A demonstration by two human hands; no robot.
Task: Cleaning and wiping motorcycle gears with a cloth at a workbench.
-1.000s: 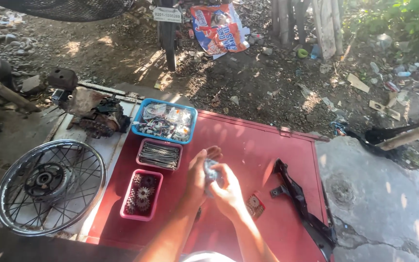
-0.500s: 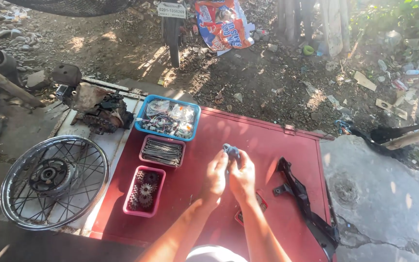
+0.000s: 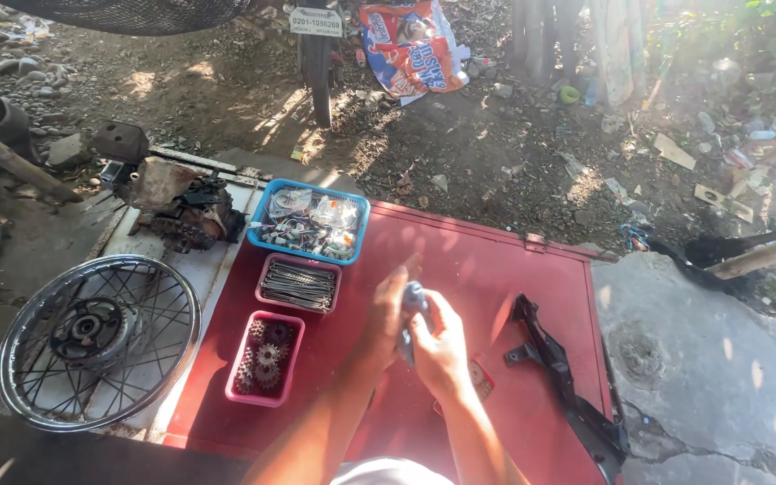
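Note:
Both my hands are raised together over a red metal panel point(image 3: 460, 260) lying flat on the ground. My left hand point(image 3: 386, 314) and my right hand point(image 3: 442, 346) both clasp a small blue-grey object point(image 3: 413, 301) between them; most of it is hidden by my fingers. Left of my hands stand three trays: a blue tray point(image 3: 312, 222) of small bagged parts, a pink tray point(image 3: 298, 283) of thin metal spokes, and a pink tray point(image 3: 264, 357) of gear sprockets.
A spoked wheel point(image 3: 96, 337) lies at the left beside a dirty engine block point(image 3: 177, 208). A black bracket point(image 3: 559, 368) rests on the panel's right part. A small red item point(image 3: 480, 377) lies under my right hand. A motorcycle tyre point(image 3: 319, 67) and littered dirt are beyond.
The view has shifted slightly. My hands stay together on the small object and have turned around it, sitting a little lower over the panel than before.

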